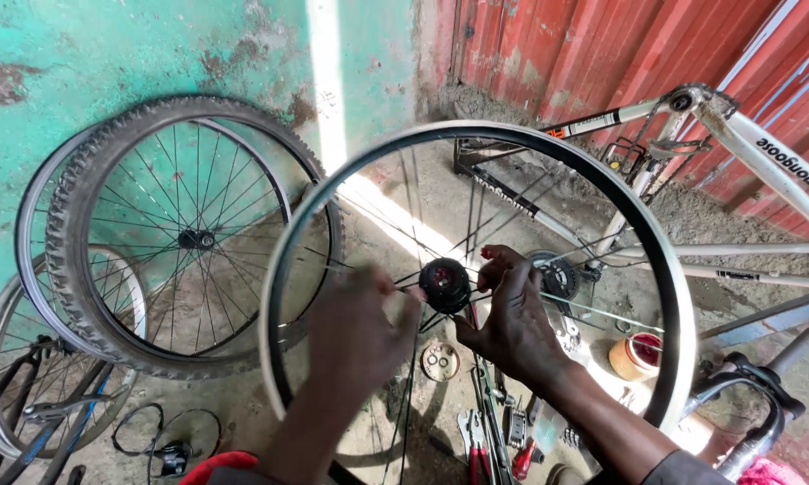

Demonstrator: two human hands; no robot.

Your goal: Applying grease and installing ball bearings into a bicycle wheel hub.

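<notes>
Nearest, two hands work at one bare wheel rim (674, 296) held upright. The left hand (355, 337), blurred, reaches toward the black hub (445, 285) at the rim's centre; whether its fingers close on anything cannot be told. The right hand (512, 314) curls beside the hub, fingers pinched together near it, on what is unclear. Below, on the ground, lie scattered hand tools (490, 440) and one small round tin (440, 361). Farther left, one tyred wheel (72, 260) and two bare rims lean on the green wall (81, 54). At right, one upturned white bicycle frame (773, 162).
</notes>
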